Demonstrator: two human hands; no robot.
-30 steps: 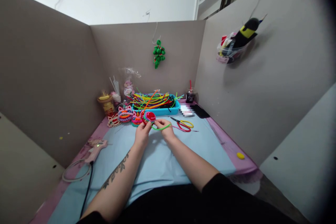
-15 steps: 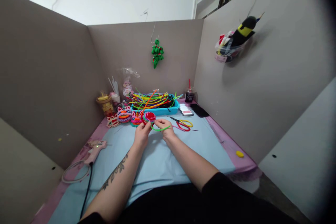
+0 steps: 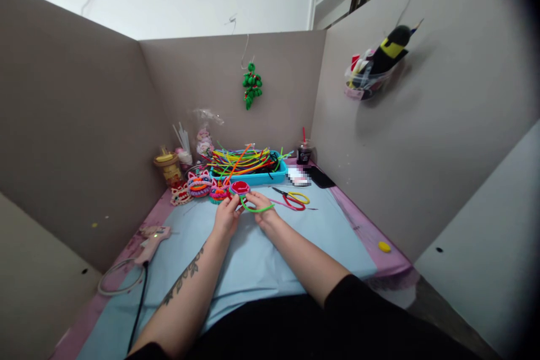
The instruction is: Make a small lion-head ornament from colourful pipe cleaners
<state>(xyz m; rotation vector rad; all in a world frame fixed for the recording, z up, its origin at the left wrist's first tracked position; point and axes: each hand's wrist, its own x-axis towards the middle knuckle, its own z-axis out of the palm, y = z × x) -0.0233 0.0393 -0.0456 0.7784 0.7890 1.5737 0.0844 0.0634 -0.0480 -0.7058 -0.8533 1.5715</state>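
Note:
Both of my hands meet over the table around a small round pipe-cleaner piece (image 3: 240, 187) with a red middle and a pink and purple rim. My left hand (image 3: 226, 215) pinches its lower left edge. On the other side, the fingers of my right hand (image 3: 260, 211) close at its right edge. A bright green pipe cleaner (image 3: 255, 210) curves out from under the piece and passes in front of my right fingers; its inner end is hidden. Just behind my left hand stands a pink and orange pipe-cleaner figure (image 3: 219, 192).
Behind lies a blue tray (image 3: 257, 179) of coloured pipe cleaners. Scissors (image 3: 295, 199) and a phone (image 3: 319, 176) lie right. Finished-looking pipe-cleaner figures (image 3: 199, 183), a lidded cup (image 3: 169, 167) and a pink glue gun (image 3: 152, 243) are left. A dark drink (image 3: 304, 153) stands back right.
The round piece has dropped slightly and its red face tips further up. My right hand has shifted a little down and left, and the green pipe cleaner now bends in a deeper curve.

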